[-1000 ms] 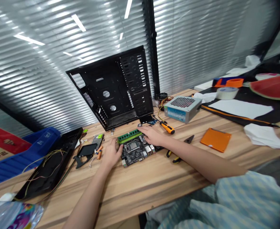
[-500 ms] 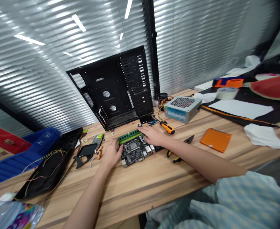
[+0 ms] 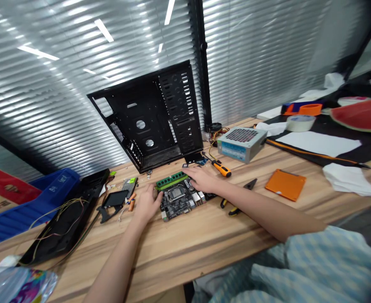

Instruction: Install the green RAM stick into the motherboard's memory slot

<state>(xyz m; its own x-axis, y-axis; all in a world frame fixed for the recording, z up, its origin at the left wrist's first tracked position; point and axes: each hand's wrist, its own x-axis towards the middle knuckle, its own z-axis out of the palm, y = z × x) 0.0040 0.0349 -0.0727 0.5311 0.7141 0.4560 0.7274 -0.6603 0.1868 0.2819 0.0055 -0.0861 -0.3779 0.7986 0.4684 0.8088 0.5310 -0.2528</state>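
A black motherboard (image 3: 180, 201) lies flat on the wooden table, its silver processor socket (image 3: 176, 192) facing up. Along its far edge runs a green RAM stick (image 3: 172, 180); I cannot tell how deep it sits in the slot. My left hand (image 3: 148, 201) is closed at the board's left edge, thumb and fingers around the corner by one end of the stick. At the stick's other end, my right hand (image 3: 201, 179) grips the far right side of the board, its fingertips partly hidden. Pliers (image 3: 237, 202) with yellow-black handles lie under my right forearm.
Behind the board stands an open black computer case (image 3: 153, 118). To the right are a screwdriver (image 3: 221, 168), a power supply (image 3: 244, 143) and an orange plate (image 3: 285, 185). A black panel with loose wires (image 3: 68, 219), a black bracket (image 3: 114, 204) and a blue bin (image 3: 51, 193) are at left.
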